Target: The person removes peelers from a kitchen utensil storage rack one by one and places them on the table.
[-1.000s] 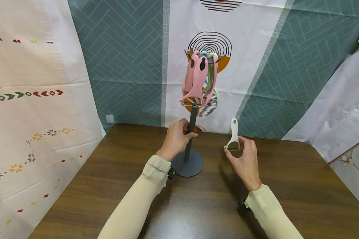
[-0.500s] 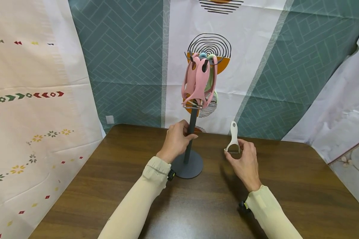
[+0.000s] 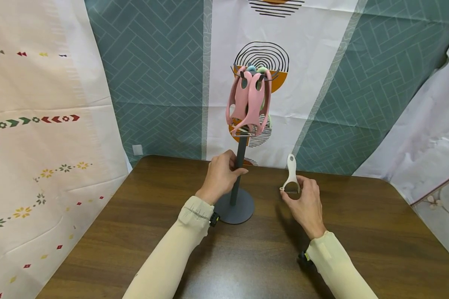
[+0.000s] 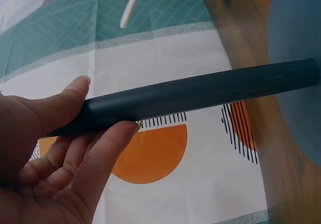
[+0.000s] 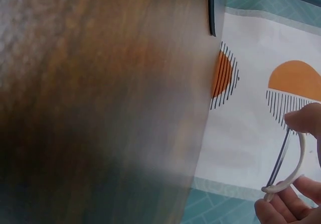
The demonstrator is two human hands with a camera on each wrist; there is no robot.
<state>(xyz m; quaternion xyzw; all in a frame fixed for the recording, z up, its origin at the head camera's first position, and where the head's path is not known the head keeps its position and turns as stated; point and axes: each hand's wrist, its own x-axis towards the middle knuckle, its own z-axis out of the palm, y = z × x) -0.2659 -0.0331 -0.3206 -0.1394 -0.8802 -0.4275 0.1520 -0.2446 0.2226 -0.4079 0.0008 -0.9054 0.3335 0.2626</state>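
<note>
In the head view, my left hand [image 3: 219,174] holds the dark pole [image 3: 241,153] of an upright stand between thumb and fingers. The left wrist view shows the thumb on one side of the pole [image 4: 200,93] and the fingers on the other. Several pink peelers [image 3: 255,99] hang from hooks at the stand's top, with blue and green ones partly hidden behind. To the right, my right hand [image 3: 307,203] pinches a white peeler [image 3: 292,166] across its blade end, handle up, apart from the stand. In the right wrist view, thumb and fingers grip the two ends of its blade [image 5: 280,158].
The stand's round grey base [image 3: 239,211] rests on a brown wooden table [image 3: 262,261]. Patterned cloth [image 3: 157,83] hangs behind the table's far edge, and more cloth hangs at both sides.
The hanging peelers have turned about the stand, those in front shifting to the right. My right hand has lowered the white peeler slightly. My left hand keeps its place on the pole.
</note>
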